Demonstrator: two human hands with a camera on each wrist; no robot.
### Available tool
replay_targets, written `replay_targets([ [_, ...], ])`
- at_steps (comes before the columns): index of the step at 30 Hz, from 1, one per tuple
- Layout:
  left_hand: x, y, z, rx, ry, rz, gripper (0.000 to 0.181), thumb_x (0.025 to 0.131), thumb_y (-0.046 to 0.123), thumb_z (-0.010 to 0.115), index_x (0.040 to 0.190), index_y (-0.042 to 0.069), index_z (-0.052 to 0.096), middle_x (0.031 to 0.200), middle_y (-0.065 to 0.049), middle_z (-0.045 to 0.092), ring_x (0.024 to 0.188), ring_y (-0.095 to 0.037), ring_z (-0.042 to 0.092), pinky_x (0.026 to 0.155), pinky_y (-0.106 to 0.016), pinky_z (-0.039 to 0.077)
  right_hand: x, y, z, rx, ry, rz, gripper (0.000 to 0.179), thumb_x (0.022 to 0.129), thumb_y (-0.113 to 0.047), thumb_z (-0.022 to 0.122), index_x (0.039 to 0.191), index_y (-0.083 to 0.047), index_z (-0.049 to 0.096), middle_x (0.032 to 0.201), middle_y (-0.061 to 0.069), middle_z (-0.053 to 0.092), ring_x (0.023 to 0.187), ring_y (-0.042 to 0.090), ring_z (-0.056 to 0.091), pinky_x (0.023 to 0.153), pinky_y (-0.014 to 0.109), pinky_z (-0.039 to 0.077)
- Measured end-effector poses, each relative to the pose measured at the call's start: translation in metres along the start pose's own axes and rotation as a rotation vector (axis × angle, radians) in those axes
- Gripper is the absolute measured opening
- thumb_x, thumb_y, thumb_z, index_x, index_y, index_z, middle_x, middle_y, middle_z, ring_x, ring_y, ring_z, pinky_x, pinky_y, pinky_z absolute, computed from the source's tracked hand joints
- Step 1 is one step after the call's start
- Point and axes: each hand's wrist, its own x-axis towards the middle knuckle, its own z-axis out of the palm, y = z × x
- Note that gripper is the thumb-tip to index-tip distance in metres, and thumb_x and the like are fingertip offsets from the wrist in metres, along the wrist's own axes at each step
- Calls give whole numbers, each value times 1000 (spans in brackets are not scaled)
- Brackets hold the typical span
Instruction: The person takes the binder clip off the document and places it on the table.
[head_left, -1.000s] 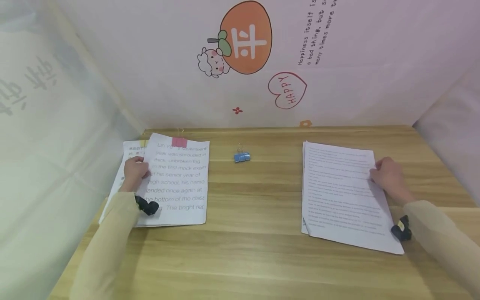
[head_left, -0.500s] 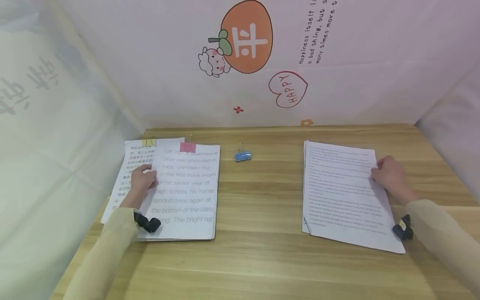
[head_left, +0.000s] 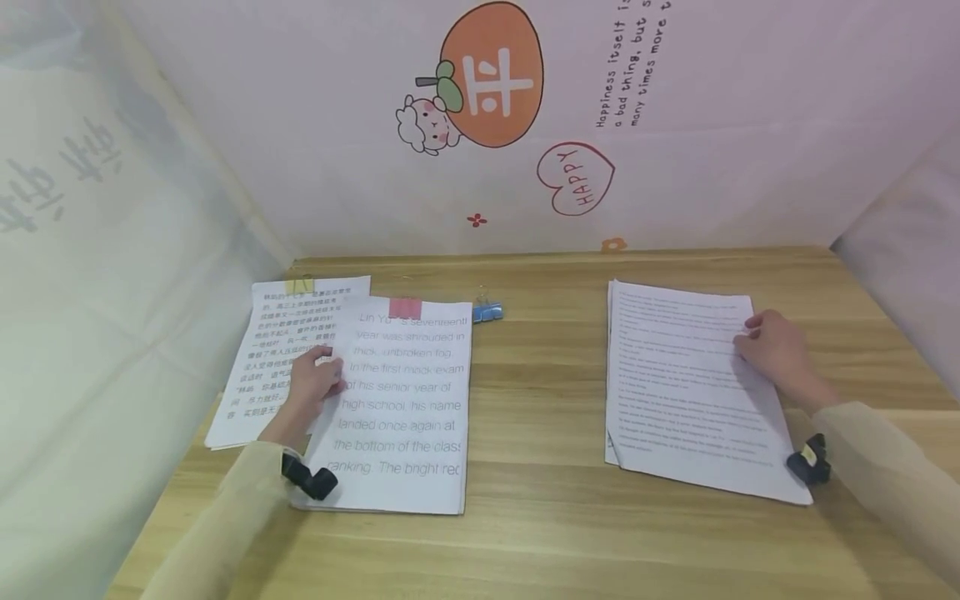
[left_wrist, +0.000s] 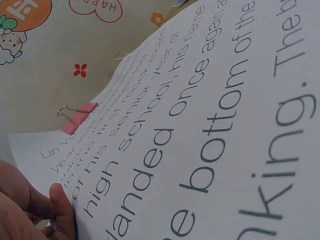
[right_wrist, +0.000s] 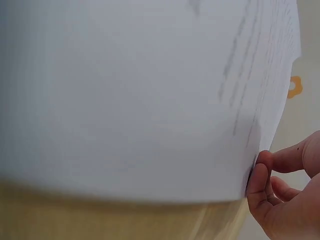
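Observation:
My left hand [head_left: 306, 392] pinches the left edge of a paper stack [head_left: 401, 408] with large English print. A pink binder clip [head_left: 406, 308] sits on the stack's top edge, its wire handles standing out in the left wrist view. The sheets bow upward there, beside my thumb and fingers [left_wrist: 62, 207]. My right hand [head_left: 776, 354] grips the right edge of another paper stack [head_left: 686, 392], covered in small print. In the right wrist view this stack curves up from the table, held between thumb and fingertips [right_wrist: 258, 177]. No clip shows on it.
A blue binder clip [head_left: 489, 312] lies at the top right corner of the large-print stack, partly overlapped by it. To the left, a stack with Chinese text [head_left: 251, 375] carries a yellow binder clip [head_left: 300, 286]. Printed cloth walls [head_left: 337, 167] enclose the wooden table [head_left: 540, 467].
My left hand has drawn the pink-clipped paper stack right and toward me, uncovering more of the Chinese-text stack. My right hand and its stack have hardly moved.

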Motion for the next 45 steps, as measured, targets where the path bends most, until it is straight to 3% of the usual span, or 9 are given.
replay_targets([
  [5, -8, 2, 7, -5, -38, 6, 46, 98, 13, 45, 142, 4, 37, 83, 0, 54, 58, -2, 52, 57, -15, 49, 1, -13, 1, -12, -21, -71, 46, 91, -17, 50, 121, 17, 40, 112, 37, 49, 98, 47, 52, 73, 47, 46],
  [10, -11, 2, 15, -22, -63, 1, 46, 98, 14, 45, 142, 4, 37, 91, -3, 52, 60, -2, 52, 58, -15, 50, 0, -35, 9, -12, -62, -88, 46, 94, -20, 51, 124, 14, 41, 113, 34, 51, 98, 44, 54, 73, 44, 46],
  [18, -17, 3, 28, -41, -77, 9, 42, 98, 14, 46, 139, 5, 41, 96, -6, 52, 60, -3, 51, 57, -15, 49, -8, -76, 30, 54, -68, -170, 38, 93, -13, 53, 119, 13, 46, 102, 29, 56, 75, 25, 64, 59, 24, 48],
  [28, -25, 6, 43, -107, -127, 12, 40, 97, 11, 47, 135, 1, 42, 93, -6, 51, 57, -2, 49, 54, -13, 48, -24, -110, 59, 127, -168, -251, 34, 90, -10, 56, 115, 12, 49, 95, 24, 61, 65, 14, 63, 58, 23, 49],
  [38, -32, 6, 54, -126, -150, 12, 41, 98, 13, 46, 137, 4, 42, 94, -5, 51, 61, -4, 50, 55, -13, 48, -47, -150, 90, 368, -419, -207, 36, 94, -10, 53, 122, 11, 48, 96, 17, 62, 70, 11, 62, 66, 26, 57],
  [45, -33, 8, 61, -139, -138, 2, 38, 97, 14, 46, 135, 6, 44, 91, -3, 52, 62, -5, 52, 56, -14, 49, -58, -172, 110, 587, -529, -138, 38, 97, -12, 50, 124, 14, 47, 99, 19, 64, 65, 7, 59, 62, 19, 54],
])
